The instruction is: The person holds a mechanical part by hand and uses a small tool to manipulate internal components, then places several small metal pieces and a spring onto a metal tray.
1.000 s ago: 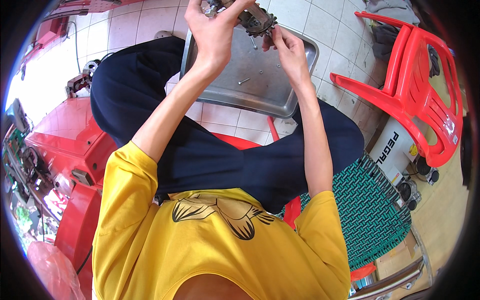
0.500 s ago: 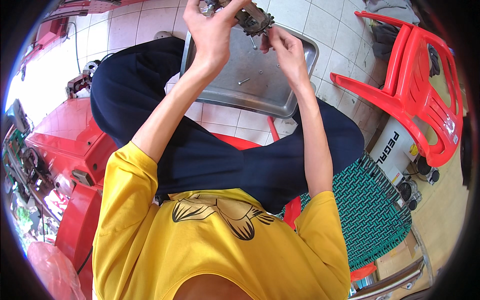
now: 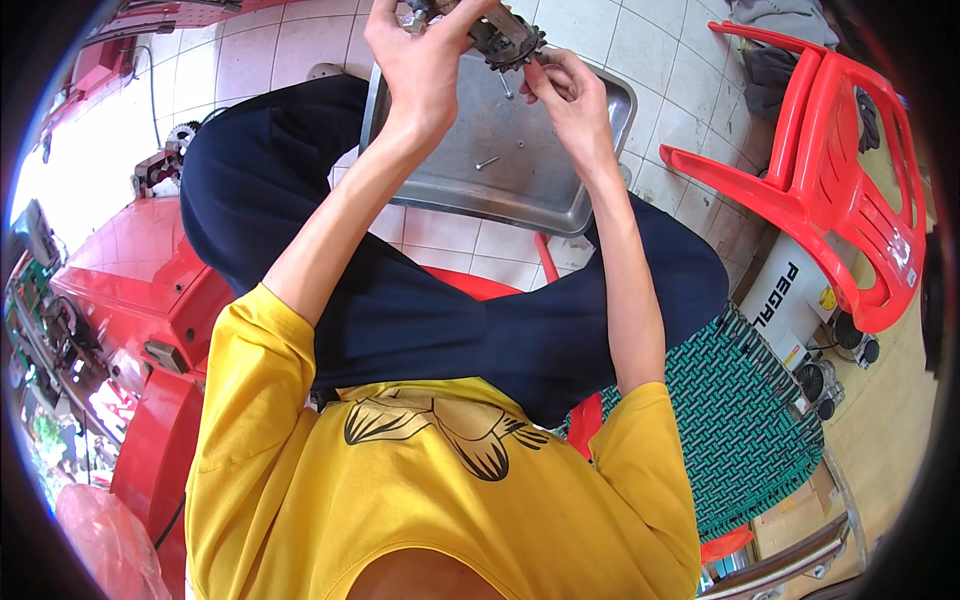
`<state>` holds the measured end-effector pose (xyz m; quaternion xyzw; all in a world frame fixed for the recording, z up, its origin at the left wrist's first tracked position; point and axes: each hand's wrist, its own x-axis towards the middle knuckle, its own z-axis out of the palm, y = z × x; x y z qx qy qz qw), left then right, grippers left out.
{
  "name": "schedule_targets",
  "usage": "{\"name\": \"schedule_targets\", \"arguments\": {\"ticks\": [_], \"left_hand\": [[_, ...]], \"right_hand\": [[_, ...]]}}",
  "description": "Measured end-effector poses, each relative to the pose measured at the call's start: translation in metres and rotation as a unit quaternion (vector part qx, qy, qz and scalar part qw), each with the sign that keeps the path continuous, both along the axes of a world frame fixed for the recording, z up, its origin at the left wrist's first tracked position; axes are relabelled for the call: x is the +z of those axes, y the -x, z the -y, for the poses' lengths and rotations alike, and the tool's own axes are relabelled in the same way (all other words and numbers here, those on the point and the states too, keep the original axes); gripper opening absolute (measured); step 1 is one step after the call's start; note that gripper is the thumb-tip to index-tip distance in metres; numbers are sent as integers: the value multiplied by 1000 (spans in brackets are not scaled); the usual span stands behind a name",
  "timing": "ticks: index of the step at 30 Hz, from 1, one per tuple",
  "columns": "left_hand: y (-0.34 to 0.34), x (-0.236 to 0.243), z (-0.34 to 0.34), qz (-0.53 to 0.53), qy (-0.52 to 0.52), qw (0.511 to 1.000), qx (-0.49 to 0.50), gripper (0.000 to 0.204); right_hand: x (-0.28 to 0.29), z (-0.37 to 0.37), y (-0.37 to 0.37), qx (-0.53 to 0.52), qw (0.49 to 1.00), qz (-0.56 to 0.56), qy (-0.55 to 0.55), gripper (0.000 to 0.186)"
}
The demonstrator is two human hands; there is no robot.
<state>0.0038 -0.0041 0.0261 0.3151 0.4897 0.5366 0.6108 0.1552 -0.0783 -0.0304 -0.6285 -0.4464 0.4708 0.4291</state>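
At the top, my left hand [image 3: 415, 60] grips a dark metal assembly [image 3: 500, 35] with a toothed sprocket and a shiny bolt fitting. My right hand [image 3: 570, 95] is closed just below the sprocket's rim, thumb and forefinger up against it; what they pinch is hidden. Both hands are over a steel tray [image 3: 470, 195], where a long bolt [image 3: 507, 90], a shorter bolt [image 3: 487, 163] and a small nut [image 3: 521, 144] lie.
My legs [image 3: 260, 180] surround the tray's near side on a tiled floor [image 3: 640, 50]. Red plastic chairs [image 3: 840, 170], a white cylindrical tank [image 3: 775, 290] and a green woven seat [image 3: 750, 420] are right. Red machinery [image 3: 130, 260] and a pink plastic bag [image 3: 100, 540] are left.
The sprocket assembly and my left hand have shifted slightly left. My right hand's fingers have shifted, with the forefinger raised and bent more beside the sprocket.
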Motion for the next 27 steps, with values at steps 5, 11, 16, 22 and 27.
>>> {"name": "schedule_targets", "arguments": {"ticks": [5, 11, 16, 22, 27], "left_hand": [[-1, 6, 3, 9, 12, 1000, -2, 39], [1, 0, 0, -4, 35, 999, 0, 38], [0, -2, 0, -2, 41, 999, 4, 36], [-2, 7, 2, 47, 29, 998, -6, 40], [-3, -4, -2, 50, 49, 997, 11, 40]], "right_hand": [[-1, -1, -5, 8, 1000, -8, 24, 41], [2, -1, -5, 19, 999, -17, 27, 36], [8, 1, 0, -14, 1000, -25, 11, 34], [5, -1, -9, 3, 999, -19, 28, 35], [15, 1, -5, 3, 999, 28, 37, 36]]}}
